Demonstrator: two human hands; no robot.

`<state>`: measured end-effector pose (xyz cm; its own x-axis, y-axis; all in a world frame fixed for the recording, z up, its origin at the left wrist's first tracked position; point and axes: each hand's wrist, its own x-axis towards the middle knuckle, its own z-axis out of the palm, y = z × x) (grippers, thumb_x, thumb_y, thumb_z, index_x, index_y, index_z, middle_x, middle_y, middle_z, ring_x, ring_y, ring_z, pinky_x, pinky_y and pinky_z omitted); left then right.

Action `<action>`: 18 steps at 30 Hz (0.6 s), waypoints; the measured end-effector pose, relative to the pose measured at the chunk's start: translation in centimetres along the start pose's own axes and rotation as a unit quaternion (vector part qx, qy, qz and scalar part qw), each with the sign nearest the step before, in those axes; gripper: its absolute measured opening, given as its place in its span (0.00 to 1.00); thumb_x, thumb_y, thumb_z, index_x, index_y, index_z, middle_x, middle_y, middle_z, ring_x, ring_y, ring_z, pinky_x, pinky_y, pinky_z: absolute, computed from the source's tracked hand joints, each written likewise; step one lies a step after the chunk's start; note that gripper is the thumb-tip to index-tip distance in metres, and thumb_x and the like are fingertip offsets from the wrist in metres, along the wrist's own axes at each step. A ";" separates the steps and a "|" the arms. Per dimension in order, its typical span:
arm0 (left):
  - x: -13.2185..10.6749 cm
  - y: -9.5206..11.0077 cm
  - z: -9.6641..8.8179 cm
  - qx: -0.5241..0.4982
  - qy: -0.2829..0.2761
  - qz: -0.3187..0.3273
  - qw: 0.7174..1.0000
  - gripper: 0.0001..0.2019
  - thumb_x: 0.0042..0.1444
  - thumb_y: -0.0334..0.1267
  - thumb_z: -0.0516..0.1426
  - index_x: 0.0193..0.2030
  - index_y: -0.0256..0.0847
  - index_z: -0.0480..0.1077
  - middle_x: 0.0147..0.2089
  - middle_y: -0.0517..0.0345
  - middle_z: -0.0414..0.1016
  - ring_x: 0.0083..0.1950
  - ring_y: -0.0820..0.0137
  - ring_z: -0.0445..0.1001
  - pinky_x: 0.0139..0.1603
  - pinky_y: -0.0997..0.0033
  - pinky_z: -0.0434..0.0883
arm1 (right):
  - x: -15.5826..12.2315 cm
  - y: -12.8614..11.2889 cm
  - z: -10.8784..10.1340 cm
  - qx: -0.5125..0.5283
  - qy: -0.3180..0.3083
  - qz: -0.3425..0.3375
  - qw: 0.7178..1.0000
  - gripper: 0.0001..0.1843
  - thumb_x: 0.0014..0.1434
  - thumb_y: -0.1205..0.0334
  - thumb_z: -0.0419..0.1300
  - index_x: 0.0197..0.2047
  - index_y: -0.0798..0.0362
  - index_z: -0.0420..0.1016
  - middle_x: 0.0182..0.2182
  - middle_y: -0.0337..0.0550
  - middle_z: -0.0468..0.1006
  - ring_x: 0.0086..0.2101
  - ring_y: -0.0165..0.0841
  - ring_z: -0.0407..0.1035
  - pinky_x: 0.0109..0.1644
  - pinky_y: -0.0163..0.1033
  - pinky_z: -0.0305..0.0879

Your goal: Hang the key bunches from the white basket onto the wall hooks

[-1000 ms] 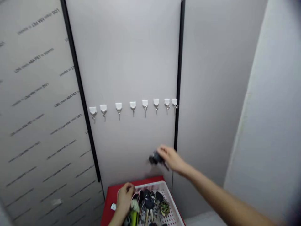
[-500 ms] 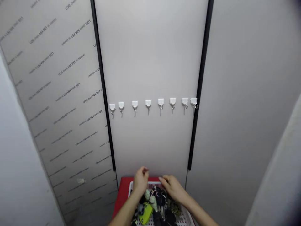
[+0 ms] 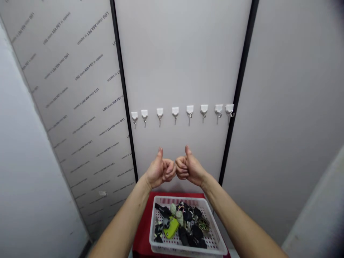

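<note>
Head view: left hand and right hand are both raised. The fingers are curled tight into fists with the thumbs pointing up, and the knuckles meet or nearly meet in the middle. Neither hand holds anything.

Both hands are in front of the grey panel, below a row of eight white hooks. All the hooks are bare. The basket is under the hands and well apart from them, on a red stand. Inside it lies a heap of keys, mostly black, with one green fob left of middle. The left panel carries printed film, and black strips divide the panels.

The step in hand reads as a two-thumbs sign shown to the camera. To do it well, the fists should be level and side by side, thumbs upright, in the gap between the hook row and the basket so they cover neither. The forearms should come in from the lower corners, clear of the basket rim, so the keys show. A steady head and square wrists help, since tilted fists would hide the thumbs.
</note>
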<state>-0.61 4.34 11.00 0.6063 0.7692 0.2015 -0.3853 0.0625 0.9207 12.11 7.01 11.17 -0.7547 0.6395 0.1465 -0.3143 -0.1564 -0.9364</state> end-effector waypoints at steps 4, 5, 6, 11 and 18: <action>0.2 -0.8 -0.5 -0.004 -0.003 -0.020 1.000 0.30 0.43 0.59 0.28 0.09 0.35 0.51 0.07 0.64 0.47 0.09 0.83 0.45 0.11 0.82 0.41 | -0.1 0.9 -0.2 0.011 0.012 0.017 1.000 0.30 0.44 0.37 0.31 0.09 0.55 0.44 0.05 0.29 0.44 0.08 0.18 0.38 0.12 0.26 0.35; 0.2 -0.9 -0.5 -0.002 -0.003 -0.026 1.000 0.30 0.42 0.59 0.28 0.09 0.35 0.50 0.07 0.64 0.47 0.09 0.83 0.45 0.11 0.82 0.41 | -0.1 0.9 -0.3 0.010 0.015 0.021 1.000 0.30 0.43 0.37 0.30 0.09 0.55 0.44 0.05 0.29 0.44 0.08 0.18 0.37 0.12 0.26 0.35; 0.3 -1.0 -0.6 0.000 -0.004 -0.031 1.000 0.30 0.42 0.59 0.28 0.09 0.36 0.50 0.07 0.64 0.47 0.09 0.83 0.45 0.11 0.82 0.41 | -0.2 0.9 -0.3 0.008 0.016 0.024 1.000 0.30 0.43 0.37 0.30 0.09 0.55 0.44 0.05 0.29 0.44 0.08 0.18 0.37 0.12 0.26 0.35; 0.5 -1.0 -0.5 -0.003 -0.013 -0.044 0.999 0.30 0.42 0.59 0.29 0.09 0.36 0.50 0.07 0.64 0.47 0.09 0.83 0.45 0.11 0.82 0.41 | -0.3 0.7 -0.4 0.003 0.007 0.027 1.000 0.30 0.43 0.37 0.31 0.09 0.56 0.44 0.05 0.29 0.43 0.08 0.17 0.37 0.12 0.26 0.34; 0.6 -1.4 -1.0 0.007 -0.001 -0.060 0.998 0.30 0.42 0.60 0.29 0.08 0.36 0.49 0.06 0.65 0.46 0.08 0.83 0.45 0.11 0.82 0.41 | -0.2 1.1 -0.8 -0.008 0.011 0.038 0.999 0.30 0.43 0.37 0.32 0.09 0.56 0.44 0.05 0.29 0.44 0.08 0.17 0.37 0.12 0.25 0.33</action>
<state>-0.40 5.34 9.54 0.6492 0.7553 0.0897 -0.2997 0.1456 0.9429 12.37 7.31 9.84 -0.7634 0.6424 0.0675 -0.2470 -0.1937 -0.9494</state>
